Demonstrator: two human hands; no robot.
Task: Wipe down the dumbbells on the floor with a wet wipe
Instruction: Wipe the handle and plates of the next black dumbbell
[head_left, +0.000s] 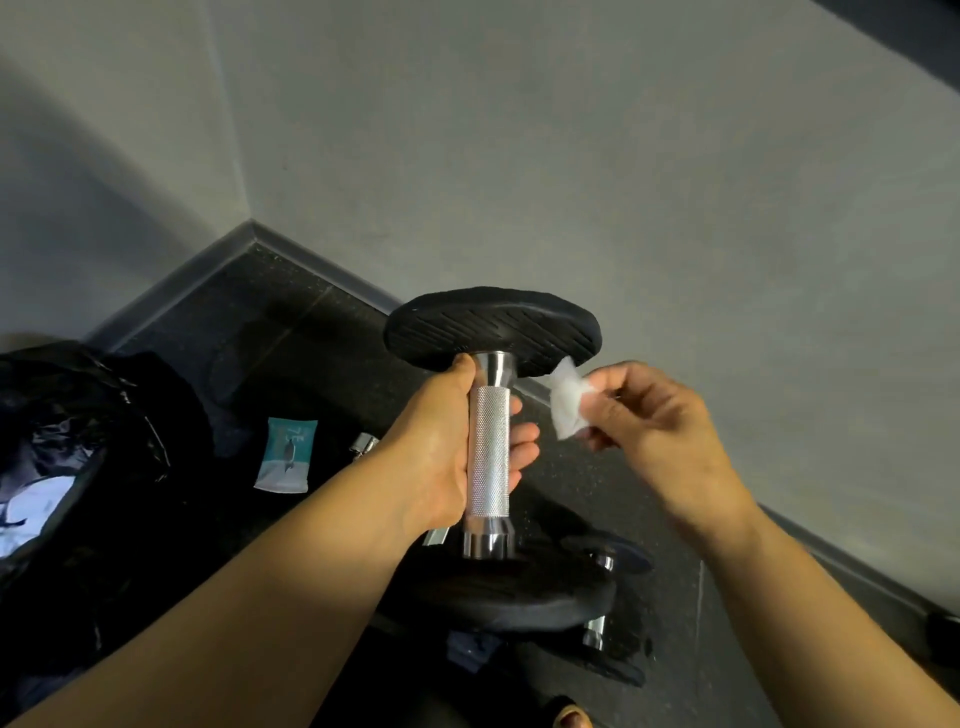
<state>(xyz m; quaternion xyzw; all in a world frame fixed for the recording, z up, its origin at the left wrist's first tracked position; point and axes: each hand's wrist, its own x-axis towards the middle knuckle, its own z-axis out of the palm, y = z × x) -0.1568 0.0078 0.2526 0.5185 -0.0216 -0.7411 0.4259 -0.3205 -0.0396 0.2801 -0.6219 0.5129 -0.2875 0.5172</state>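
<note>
A dumbbell (488, 447) with black plates and a knurled chrome handle stands upright in the middle of the view. My left hand (441, 441) grips its handle from the left. My right hand (649, 421) pinches a folded white wet wipe (566, 402). The wipe sits just below the right rim of the top plate (491, 330), close to its underside. The lower plate (514, 592) is below my left hand. Another dumbbell (605, 564) lies on the floor behind it, mostly hidden.
A teal wet-wipe pack (288, 454) lies on the dark floor to the left. A black bag (62, 457) with white contents sits at the far left. Grey walls meet in a corner (249, 218) with a baseboard. A toe (571, 719) shows at the bottom.
</note>
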